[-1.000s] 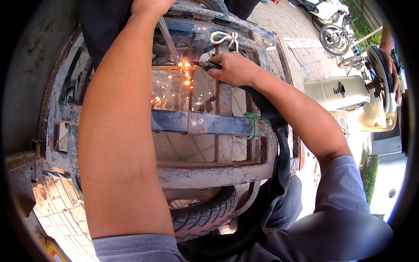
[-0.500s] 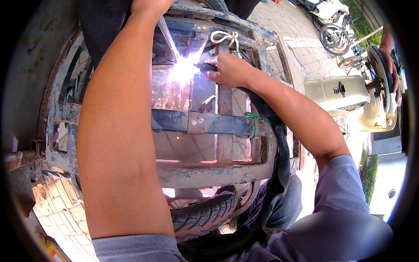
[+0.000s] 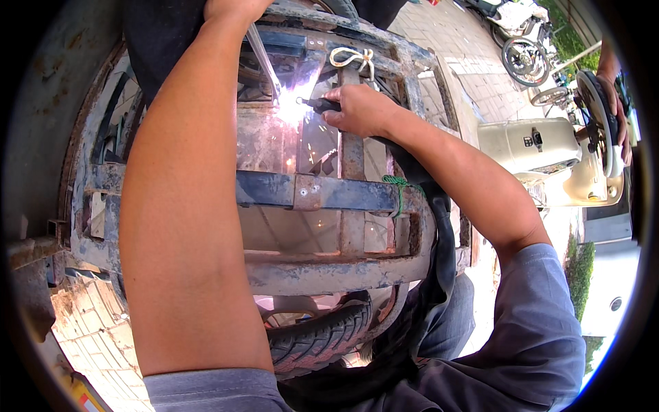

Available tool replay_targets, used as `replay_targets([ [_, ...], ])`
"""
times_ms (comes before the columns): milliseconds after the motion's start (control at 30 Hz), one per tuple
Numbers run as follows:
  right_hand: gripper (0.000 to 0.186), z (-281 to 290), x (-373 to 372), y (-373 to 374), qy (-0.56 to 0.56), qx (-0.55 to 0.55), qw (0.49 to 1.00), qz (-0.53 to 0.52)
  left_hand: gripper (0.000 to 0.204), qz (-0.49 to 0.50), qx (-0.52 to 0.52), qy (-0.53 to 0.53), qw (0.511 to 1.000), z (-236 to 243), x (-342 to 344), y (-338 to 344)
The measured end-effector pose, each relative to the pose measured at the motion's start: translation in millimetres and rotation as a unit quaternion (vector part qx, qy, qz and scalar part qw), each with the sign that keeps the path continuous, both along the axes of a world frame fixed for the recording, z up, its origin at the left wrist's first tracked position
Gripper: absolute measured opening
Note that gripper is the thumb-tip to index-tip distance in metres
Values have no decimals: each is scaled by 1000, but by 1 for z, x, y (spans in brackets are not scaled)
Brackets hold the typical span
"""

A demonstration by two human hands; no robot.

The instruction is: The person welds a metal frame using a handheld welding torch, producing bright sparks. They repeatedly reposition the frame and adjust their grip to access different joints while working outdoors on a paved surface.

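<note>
My right hand (image 3: 364, 110) is closed round a black welding torch (image 3: 324, 105), whose tip points left into a blinding white-violet arc (image 3: 291, 104). From that hand a thick black sleeved hose (image 3: 439, 233) runs down to my lap. A metal rod (image 3: 263, 60) slants from under my left hand (image 3: 237, 8) down to the glare. The top edge cuts off my left fingers, so their grip is hidden. Around the arc lies a rusty metal rack (image 3: 295, 278) with a dark blue crossbar (image 3: 274, 189); sparks fall over a brownish plate (image 3: 264, 147). Glare hides the weld spot.
White cord (image 3: 353, 58) and green string (image 3: 396, 182) are tied to the rack. Below it is a black tyre (image 3: 322, 336). A rusty metal wall (image 3: 55, 123) stands left. At right are a beige scooter (image 3: 528, 147) and another person's hand (image 3: 607, 103) on a wheel.
The arc's glow has changed shape, and more of the torch tip shows at its right side. Sparks fall in a different pattern. My left forearm has shifted slightly left; my right hand stays nearly still.
</note>
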State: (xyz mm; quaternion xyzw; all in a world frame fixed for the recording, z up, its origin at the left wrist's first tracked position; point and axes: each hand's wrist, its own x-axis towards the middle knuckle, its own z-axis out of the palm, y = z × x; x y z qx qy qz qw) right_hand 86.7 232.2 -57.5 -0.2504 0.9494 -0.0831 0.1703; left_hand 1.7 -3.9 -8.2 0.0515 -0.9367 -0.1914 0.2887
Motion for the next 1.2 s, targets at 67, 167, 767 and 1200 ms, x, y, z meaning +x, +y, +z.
replay_targets([
  [67,43,7,3,3,-7,5,1000,-3,37,-1,8,-4,1000,-3,-2,4],
  [167,45,16,4,0,-11,-13,1000,2,37,9,7,-16,1000,6,3,0],
  [767,38,1,0,-4,5,14,1000,22,37,6,-1,4,1000,0,-2,-4],
  [1200,41,0,2,-3,7,5,1000,21,36,11,20,-5,1000,2,2,1],
])
